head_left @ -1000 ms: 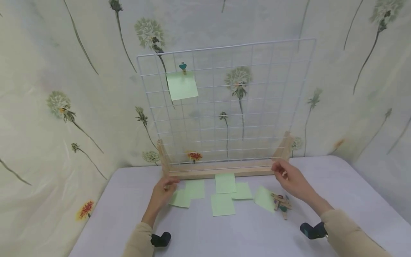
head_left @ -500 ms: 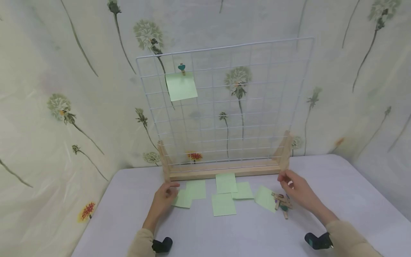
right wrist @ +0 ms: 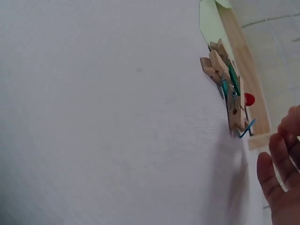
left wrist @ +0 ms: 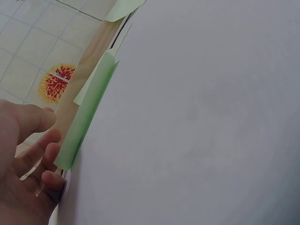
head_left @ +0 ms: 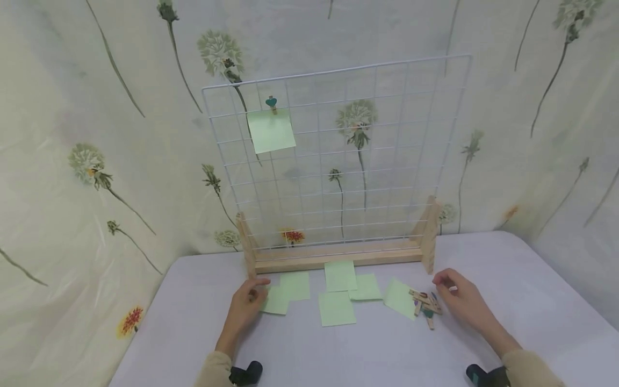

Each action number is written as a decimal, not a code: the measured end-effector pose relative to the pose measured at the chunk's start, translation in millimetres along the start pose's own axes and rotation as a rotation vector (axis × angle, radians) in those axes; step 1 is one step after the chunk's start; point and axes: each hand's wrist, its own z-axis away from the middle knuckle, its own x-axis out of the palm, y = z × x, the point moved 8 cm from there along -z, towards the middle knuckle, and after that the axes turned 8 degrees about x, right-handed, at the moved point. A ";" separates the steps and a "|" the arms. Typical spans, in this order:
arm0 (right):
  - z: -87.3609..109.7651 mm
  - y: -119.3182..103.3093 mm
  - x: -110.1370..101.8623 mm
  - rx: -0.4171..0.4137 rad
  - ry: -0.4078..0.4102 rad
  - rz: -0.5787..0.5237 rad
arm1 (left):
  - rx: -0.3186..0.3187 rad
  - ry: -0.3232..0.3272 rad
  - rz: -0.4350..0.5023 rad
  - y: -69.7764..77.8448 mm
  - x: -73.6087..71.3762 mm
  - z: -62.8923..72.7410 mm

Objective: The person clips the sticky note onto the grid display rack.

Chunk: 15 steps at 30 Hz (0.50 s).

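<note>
My left hand (head_left: 245, 307) is beside the leftmost green paper note (head_left: 275, 300), its fingers loosely bent and holding nothing. In the left wrist view, a green note (left wrist: 89, 112) with a curled edge lies close to the fingertips; contact cannot be told. Just right of a small pile of wooden clothespins (head_left: 425, 306) is my right hand (head_left: 464, 303), fingers loosely bent and nothing in them. Those clothespins (right wrist: 229, 89) have coloured trims. Several more green notes (head_left: 337, 309) lie flat in the middle. One note (head_left: 272, 131) hangs upper left, held by a heart-trimmed clothespin (head_left: 272, 104).
A white wire grid (head_left: 387, 150) stands upright in a wooden stand (head_left: 338, 260) at the back of the white-covered table (head_left: 377, 355). Behind it hangs a flower-printed cloth (head_left: 512, 107). Each wrist wears a dark device (head_left: 246, 372).
My right hand has drawn back from the stand's right end, down and to the right. The left hand has moved slightly down from the left end. The notes and clothespins have stayed in place.
</note>
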 end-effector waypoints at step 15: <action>15.5 38.5 13.3 0.315 -0.019 -0.140 | 0.047 0.078 0.018 1.9 1.4 8.2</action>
